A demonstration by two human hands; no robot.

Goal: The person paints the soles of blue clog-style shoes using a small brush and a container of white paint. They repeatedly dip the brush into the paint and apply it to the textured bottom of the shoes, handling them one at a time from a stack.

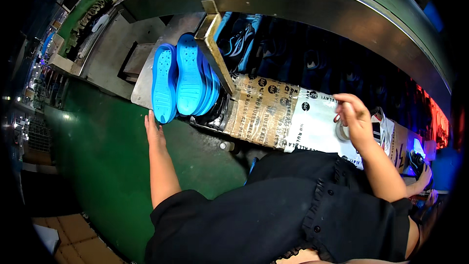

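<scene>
Bright blue shoe soles stand in two stacks at the left end of the bench: a left stack (163, 83) and a right stack (190, 76), several deep. My left hand (155, 131) is at the near end of the left stack, fingers straight, fingertips beside or touching the lowest edge; I cannot tell which. Over the white-covered part of the bench, my right hand (355, 120) is raised with its fingers loosely bent and apart, and nothing shows in it. A white round object (343, 131), partly hidden, lies just beside that hand.
A metal bracket (215, 51) rises beside the soles. Behind it, dark shoes (239, 41) sit on a line under a long metal hood (293, 0). Printed wrapping (264, 110) covers the bench. At far right another person's hand (424, 178) holds a dark shoe (416, 162). A small bottle (226, 145) stands below.
</scene>
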